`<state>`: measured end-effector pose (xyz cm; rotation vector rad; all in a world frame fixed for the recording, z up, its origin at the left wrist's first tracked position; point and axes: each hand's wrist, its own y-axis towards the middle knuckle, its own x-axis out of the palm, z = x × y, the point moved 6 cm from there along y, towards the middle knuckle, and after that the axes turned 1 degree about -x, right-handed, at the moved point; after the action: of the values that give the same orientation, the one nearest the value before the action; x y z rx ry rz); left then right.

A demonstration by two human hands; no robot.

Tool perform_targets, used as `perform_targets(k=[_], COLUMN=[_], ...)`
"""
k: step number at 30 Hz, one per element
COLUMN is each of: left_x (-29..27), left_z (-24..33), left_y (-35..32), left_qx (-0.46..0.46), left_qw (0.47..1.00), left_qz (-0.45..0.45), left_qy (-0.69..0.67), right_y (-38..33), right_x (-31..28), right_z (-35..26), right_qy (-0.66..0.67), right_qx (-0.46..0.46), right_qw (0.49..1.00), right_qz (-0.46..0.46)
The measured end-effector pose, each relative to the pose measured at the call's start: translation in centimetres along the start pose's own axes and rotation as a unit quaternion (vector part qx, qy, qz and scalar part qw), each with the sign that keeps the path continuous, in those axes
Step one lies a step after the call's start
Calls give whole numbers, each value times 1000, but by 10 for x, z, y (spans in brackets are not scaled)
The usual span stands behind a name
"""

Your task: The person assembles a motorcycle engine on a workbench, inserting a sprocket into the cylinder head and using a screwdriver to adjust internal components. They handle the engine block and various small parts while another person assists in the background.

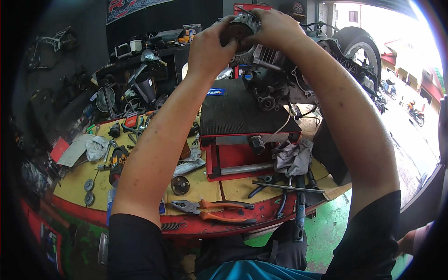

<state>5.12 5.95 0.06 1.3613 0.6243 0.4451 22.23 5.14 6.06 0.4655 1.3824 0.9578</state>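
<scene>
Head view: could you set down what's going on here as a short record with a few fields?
Setting: yellow workbench with a red edge, strewn with tools
Left hand: grips the round metal engine part
Right hand: grips the same part from the other side
Underneath: grey motorcycle engine on a red stand with a black ribbed top
Near edge: orange-handled pliers
Also: grey rag

Round metal engine part (238, 29), dark-faced with finned rim, held raised against small engine (267, 77) atop the red stand.
</scene>
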Motion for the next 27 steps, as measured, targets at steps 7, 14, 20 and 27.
perform_targets(k=[7,14,20,27], left_x=[-1,1,2,1], left_z=[-1,-1,-3,-2], left_y=[-1,-2,0,0], left_qx=[-19,-25,-31,-29], left_qw=[1000,999,999,999], left_qz=[4,17,19,15], left_qy=[-12,-15,-5,-19], right_y=[-6,2,7,7], right_x=[-9,-9,0,3], right_z=[-10,-3,2,7], right_qy=[4,-5,7,35], right_qx=[41,9,-5,-22], right_qw=[999,1000,1000,999], right_qz=[-25,-12,19,27])
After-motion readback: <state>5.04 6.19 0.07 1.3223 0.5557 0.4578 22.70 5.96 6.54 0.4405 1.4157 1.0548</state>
